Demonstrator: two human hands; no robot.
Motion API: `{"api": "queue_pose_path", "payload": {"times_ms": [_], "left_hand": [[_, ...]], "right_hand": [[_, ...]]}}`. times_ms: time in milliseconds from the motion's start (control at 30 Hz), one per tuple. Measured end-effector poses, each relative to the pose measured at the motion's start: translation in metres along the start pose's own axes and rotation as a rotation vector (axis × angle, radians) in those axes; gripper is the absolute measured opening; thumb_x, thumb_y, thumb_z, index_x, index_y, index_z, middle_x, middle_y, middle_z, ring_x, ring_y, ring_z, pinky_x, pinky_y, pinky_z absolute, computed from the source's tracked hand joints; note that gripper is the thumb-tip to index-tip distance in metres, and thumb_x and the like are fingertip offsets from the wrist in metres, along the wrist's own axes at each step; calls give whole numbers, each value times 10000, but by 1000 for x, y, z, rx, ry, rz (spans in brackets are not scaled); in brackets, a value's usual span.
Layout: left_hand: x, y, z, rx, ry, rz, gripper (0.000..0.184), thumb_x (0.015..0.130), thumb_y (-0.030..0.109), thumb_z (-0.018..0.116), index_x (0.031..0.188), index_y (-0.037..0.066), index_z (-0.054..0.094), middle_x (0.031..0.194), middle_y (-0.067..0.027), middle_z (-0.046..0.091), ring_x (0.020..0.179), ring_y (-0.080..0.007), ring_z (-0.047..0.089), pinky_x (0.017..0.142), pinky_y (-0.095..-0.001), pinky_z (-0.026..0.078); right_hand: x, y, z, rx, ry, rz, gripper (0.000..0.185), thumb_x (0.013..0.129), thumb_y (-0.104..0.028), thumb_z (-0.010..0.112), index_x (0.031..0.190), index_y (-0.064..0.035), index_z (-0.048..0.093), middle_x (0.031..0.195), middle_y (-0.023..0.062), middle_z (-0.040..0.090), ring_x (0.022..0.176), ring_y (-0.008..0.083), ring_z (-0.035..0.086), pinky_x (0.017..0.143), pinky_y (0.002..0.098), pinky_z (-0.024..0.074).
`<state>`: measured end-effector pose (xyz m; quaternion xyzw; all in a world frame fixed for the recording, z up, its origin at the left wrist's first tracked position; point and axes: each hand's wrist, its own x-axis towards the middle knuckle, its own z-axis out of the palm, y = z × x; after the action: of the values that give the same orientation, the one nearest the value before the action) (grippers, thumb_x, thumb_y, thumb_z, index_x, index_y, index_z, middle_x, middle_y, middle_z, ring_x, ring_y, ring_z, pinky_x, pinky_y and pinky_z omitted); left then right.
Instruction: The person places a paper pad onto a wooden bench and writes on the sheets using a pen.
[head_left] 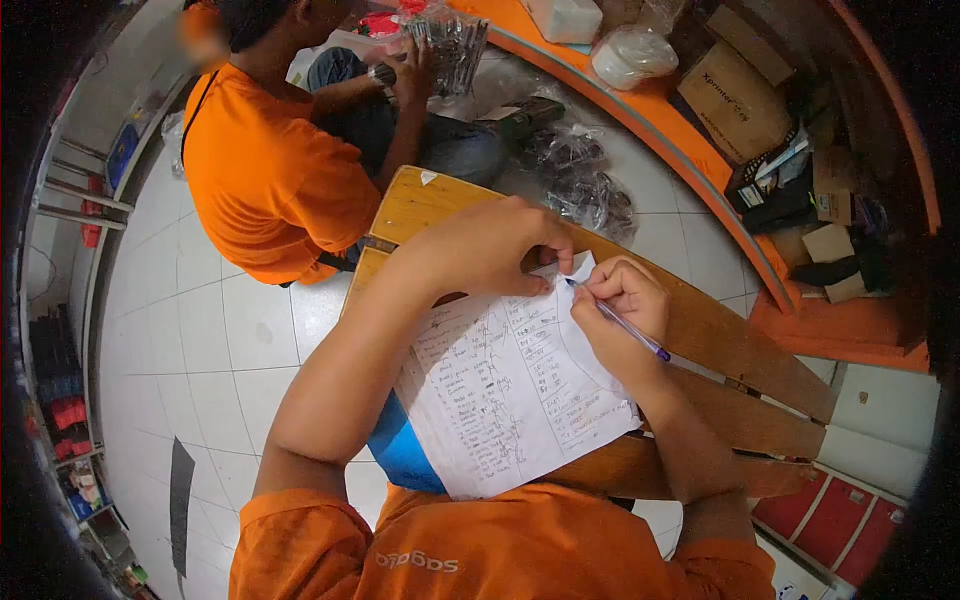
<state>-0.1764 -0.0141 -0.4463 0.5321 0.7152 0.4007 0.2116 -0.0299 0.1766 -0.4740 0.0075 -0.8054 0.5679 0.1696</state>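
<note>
A white sheet (520, 390) covered in handwritten lists lies on a slatted wooden bench (740, 385), over something blue (408, 440). My right hand (628, 310) is closed round a pen (632, 332), its tip near the sheet's upper edge. At the top of the sheet, my left hand (510, 245) is curled, with thumb and fingertips at the paper's upper edge beside the pen tip. The fingers are bent and apart, and they hold nothing that I can see apart from touching the paper.
Ahead on the left, a person in an orange shirt (270, 170) sits on the floor handling plastic-wrapped items (455, 50). Clear plastic bags (590, 190) lie beyond the bench. An orange ledge (680, 150) curves along the right, bearing a cardboard box (735, 100) and a wrapped roll (634, 56).
</note>
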Motion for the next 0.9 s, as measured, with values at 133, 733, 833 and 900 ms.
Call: {"api": "queue_pose_path", "payload": {"times_ms": [133, 733, 833, 900], "left_hand": [[0, 13, -6, 18, -26, -58, 327, 741, 104, 833, 1057, 58, 763, 972, -145, 732, 838, -317, 710, 760, -421, 561], [1, 5, -2, 35, -13, -18, 359, 759, 116, 836, 1109, 70, 772, 993, -124, 724, 735, -277, 687, 685, -387, 554], [2, 6, -3, 24, -23, -40, 366, 750, 111, 842, 1107, 64, 773, 995, -128, 735, 790, -290, 702, 726, -396, 562], [2, 13, -5, 5, -42, -93, 374, 730, 99, 852, 1093, 54, 772, 990, -144, 749, 891, -314, 727, 805, -417, 573]], "right_hand": [[0, -1, -2, -7, -18, 22, 249, 770, 129, 749, 761, -5, 539, 775, 71, 595, 706, 135, 583, 656, 282, 482], [-5, 7, -1, 36, 58, 75, 262, 782, 139, 741, 776, -8, 524, 842, 74, 601, 747, 130, 573, 686, 283, 476], [-4, 8, -1, 99, 43, 47, 260, 774, 145, 744, 782, -3, 530, 856, 82, 607, 749, 133, 578, 690, 283, 482], [-6, 11, 0, 105, 71, 61, 257, 773, 146, 741, 782, -1, 531, 857, 85, 609, 748, 132, 580, 690, 277, 484]]}}
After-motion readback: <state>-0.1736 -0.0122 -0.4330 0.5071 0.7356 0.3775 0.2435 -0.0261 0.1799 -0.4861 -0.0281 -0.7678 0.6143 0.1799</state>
